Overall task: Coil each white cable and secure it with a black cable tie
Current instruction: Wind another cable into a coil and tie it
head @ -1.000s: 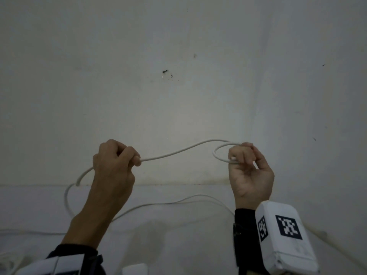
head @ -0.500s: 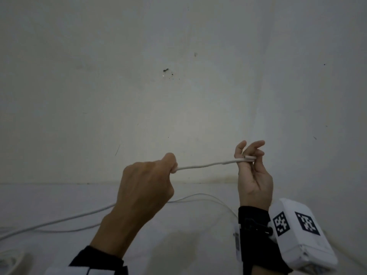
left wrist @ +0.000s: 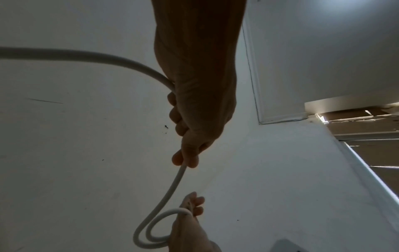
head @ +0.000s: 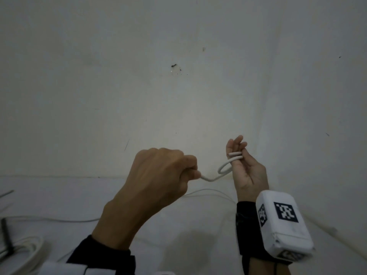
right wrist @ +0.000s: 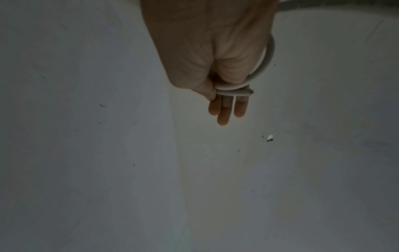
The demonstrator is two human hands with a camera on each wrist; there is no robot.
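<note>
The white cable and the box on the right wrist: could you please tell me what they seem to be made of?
Cable: probably a flexible plastic or rubber jacket, matte white; it bends into a tight loop without kinking at the right hand. Box: looks like hard white plastic, smooth with rounded corners, bearing printed black-and-white markers; its strap looks like black fabric.

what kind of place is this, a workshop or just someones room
Probably a plain indoor room, not clearly a workshop. It has bare white walls meeting at a corner, a white work surface strewn with loose white cable, and a white-framed opening in the left wrist view.
</note>
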